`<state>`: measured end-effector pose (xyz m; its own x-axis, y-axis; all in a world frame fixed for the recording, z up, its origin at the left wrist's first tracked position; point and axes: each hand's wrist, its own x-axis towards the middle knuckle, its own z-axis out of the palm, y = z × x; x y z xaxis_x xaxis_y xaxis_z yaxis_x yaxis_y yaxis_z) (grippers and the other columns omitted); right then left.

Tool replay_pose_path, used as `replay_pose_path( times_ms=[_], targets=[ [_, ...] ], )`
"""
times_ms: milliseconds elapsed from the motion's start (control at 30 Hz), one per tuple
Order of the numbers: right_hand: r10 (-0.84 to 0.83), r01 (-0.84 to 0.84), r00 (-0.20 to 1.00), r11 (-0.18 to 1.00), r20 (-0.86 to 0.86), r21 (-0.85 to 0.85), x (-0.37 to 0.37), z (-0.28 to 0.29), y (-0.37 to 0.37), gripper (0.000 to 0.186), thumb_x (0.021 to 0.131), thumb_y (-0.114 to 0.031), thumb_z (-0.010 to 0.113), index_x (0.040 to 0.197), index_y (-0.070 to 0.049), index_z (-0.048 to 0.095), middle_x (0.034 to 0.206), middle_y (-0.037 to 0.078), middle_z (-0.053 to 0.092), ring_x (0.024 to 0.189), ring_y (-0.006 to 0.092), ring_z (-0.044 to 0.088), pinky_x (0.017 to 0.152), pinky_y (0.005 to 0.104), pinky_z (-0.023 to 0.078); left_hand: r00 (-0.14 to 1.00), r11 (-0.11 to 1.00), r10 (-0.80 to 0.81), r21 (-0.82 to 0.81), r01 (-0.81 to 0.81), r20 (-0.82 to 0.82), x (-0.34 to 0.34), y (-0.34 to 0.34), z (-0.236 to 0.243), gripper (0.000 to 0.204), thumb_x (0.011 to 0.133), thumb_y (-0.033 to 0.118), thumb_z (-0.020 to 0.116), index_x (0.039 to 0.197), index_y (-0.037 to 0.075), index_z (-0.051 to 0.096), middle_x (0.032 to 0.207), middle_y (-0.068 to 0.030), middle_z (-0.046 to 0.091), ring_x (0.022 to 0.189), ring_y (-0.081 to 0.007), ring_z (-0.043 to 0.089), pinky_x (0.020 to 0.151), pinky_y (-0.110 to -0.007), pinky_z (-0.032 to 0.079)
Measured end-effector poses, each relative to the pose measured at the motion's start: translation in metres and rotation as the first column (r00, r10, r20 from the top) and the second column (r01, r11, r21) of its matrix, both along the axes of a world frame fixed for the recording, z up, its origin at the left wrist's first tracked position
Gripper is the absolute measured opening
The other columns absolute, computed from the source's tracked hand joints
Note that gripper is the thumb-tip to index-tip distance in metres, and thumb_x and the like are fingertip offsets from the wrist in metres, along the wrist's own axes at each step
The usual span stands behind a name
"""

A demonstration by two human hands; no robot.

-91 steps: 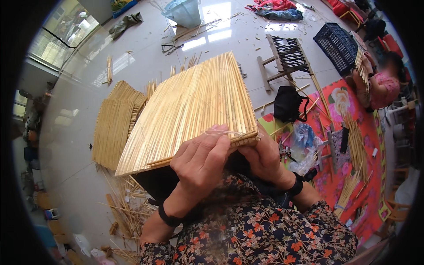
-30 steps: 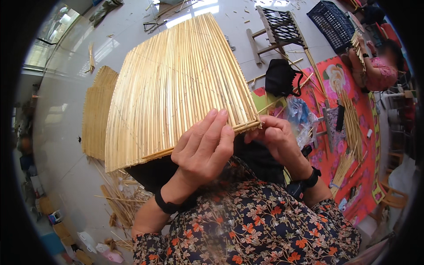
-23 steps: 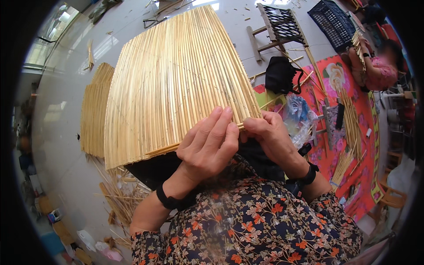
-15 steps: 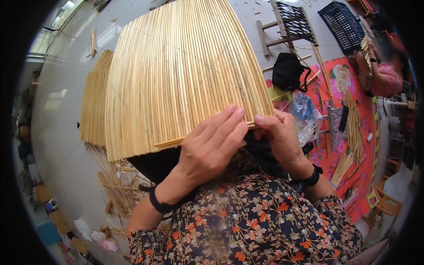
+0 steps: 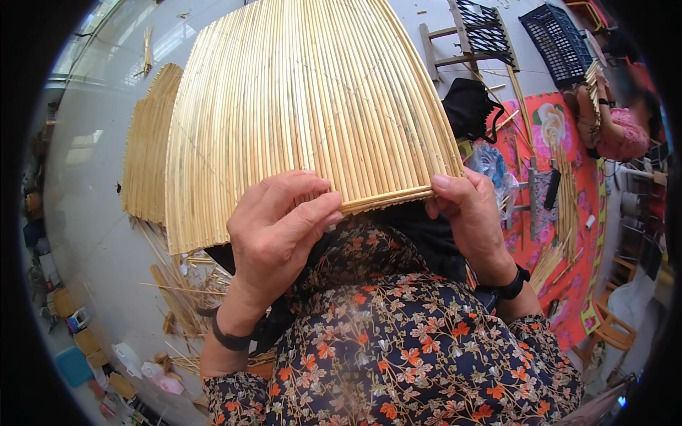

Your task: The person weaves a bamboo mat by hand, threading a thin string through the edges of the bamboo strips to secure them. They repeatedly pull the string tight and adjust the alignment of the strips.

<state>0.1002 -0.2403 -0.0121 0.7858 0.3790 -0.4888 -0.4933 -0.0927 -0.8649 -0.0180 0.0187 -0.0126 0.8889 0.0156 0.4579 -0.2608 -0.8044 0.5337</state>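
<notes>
A large mat of straight, pale yellow reed stalks (image 5: 305, 99) set side by side spreads out from my lap. Thin crosswise stalks (image 5: 387, 198) lie along its near edge, between my two hands. At the right end, my right hand (image 5: 474, 224) pinches them against the mat's corner, thumb on top and fingers underneath. My left hand (image 5: 273, 224) is closed around the crosswise stalks farther left, thumb and fingertips together at the edge; its grip partly hides their left end.
A second reed mat (image 5: 149, 149) lies on the floor to the left, above scattered stalk scraps (image 5: 185, 284). On the right are a red floral cloth (image 5: 526, 245) with reed bundles, a black bag (image 5: 469, 110), a wooden stool (image 5: 469, 39), a dark crate (image 5: 558, 46) and another person (image 5: 621, 135).
My left hand has slid left along the near edge and now pinches, where its fingers lay flat. The crosswise stalks show between my hands. My right hand has shifted slightly right.
</notes>
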Motion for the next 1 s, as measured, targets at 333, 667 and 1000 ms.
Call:
replay_pose_path(
  times_ms=[333, 667, 1000],
  targets=[
    [0.014, -0.013, 1.0, 1.0, -0.003, 0.026, 0.0, 0.002, 0.0, 0.03, 0.099, -0.032, 0.076, 0.094, -0.003, 0.07, 0.082, 0.0, 0.066, 0.069, 0.0073, 0.057, 0.066, 0.024, 0.043, 0.999, 0.996, -0.033, 0.086, 0.03, 0.034, 0.001, -0.004, 0.004, 0.03, 0.082, 0.009, 0.082, 0.112, 0.009, 0.085, 0.105, -0.0063, 0.078, 0.101, -0.0276, 0.076, 0.082, -0.039, 0.062],
    [-0.024, 0.024, 1.0, 1.0, -0.016, 0.017, -0.003, 0.004, 0.002, 0.031, 0.098, -0.034, 0.078, 0.09, -0.005, 0.07, 0.08, -0.001, 0.065, 0.067, 0.005, 0.054, 0.063, 0.0225, 0.038, 0.995, 0.985, -0.041, 0.172, 0.025, 0.091, -0.006, -0.02, -0.02, 0.031, 0.095, 0.009, 0.075, 0.124, 0.004, 0.081, 0.135, -0.0188, 0.077, 0.13, -0.0364, 0.073, 0.112, -0.048, 0.058],
    [0.014, -0.013, 1.0, 0.999, -0.019, 0.032, -0.002, 0.005, -0.002, 0.028, 0.101, -0.029, 0.074, 0.103, -0.001, 0.071, 0.084, 0.001, 0.067, 0.068, 0.009, 0.057, 0.066, 0.0257, 0.048, 0.979, 0.945, -0.031, 0.326, -0.037, 0.201, 0.005, -0.03, -0.026, 0.01, 0.102, 0.012, 0.073, 0.103, 0.005, 0.066, 0.13, -0.0208, 0.079, 0.128, -0.0359, 0.075, 0.112, -0.049, 0.058]
  ],
)
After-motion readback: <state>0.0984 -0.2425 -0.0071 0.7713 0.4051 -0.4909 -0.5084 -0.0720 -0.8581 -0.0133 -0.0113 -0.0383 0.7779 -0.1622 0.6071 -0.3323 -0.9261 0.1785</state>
